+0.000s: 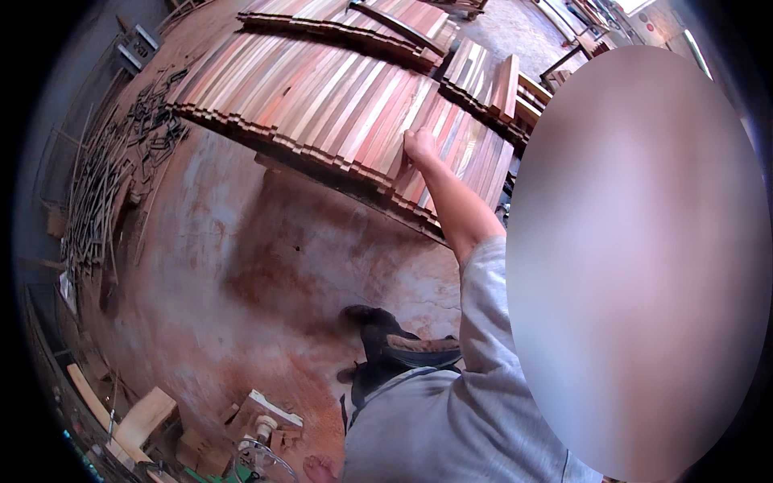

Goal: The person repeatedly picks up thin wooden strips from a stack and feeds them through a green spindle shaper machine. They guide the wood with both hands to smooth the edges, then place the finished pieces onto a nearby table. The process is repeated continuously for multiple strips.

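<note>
Dozens of wood strips [298, 97] lie side by side in one wide row, raised above the floor [193, 233]. The right hand [419, 146] is curled against the row near its front edge; whether it grips a strip I can't tell, nor how the left hand stands. Behind the row sits a second stack [314, 18], crossed by a dark bar [398, 28]; left of the row, scrap sticks [101, 201] litter the floor.

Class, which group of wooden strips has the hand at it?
The large near group, the biggest: the hand is at its right half. The far group bears a long dark bar; the small group lies to that bar's right.
</note>
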`<state>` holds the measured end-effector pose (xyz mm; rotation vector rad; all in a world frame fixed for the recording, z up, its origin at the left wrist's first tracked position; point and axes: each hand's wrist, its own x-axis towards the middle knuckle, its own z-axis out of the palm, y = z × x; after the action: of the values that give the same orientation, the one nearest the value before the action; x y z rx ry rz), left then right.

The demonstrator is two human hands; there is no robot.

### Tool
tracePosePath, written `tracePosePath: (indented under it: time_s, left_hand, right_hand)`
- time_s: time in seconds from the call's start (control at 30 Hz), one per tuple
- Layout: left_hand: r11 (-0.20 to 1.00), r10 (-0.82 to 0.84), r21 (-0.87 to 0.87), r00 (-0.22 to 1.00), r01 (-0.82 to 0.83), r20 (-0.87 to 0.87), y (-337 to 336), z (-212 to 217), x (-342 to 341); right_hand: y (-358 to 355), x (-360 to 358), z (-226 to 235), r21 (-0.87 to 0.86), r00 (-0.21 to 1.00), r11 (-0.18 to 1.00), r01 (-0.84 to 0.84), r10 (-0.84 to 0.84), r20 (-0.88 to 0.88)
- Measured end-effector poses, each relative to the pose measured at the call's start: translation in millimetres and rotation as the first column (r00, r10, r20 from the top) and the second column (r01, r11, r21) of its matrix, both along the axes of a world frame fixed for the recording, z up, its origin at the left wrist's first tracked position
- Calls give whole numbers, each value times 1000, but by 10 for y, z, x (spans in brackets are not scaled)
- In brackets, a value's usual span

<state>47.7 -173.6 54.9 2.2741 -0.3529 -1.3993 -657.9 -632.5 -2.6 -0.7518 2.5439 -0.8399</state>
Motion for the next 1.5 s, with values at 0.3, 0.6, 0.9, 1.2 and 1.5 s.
tracePosePath:
  time_s: [0.3,0.6,0.9,1.2,1.5]
  left_hand:
    - [921,226,-313,972,-234,-62,979,-190,-238]
    - [972,107,91,750,-218,653,2071,-398,-844]
    - [-136,953,-396,-229,-908,199,4596,-387,-1905]
    - [-598,604,-659,-797,-457,5,7424,133,-1698]
    - [-469,561,-374,-597,-800,573,8829,-99,-1141]
  right_hand:
    - [-143,-46,117,155,617,653,-741,754,-227]
    - [1059,2936,214,-307,279,424,-852,864,419]
    - [3063,4873,282,-72,-163,-150,-986,783,601]
    - [4023,5087,123,65,-234,-351,-934,740,631]
    - [4442,5380,508,149,-238,-360,-921,823,516]
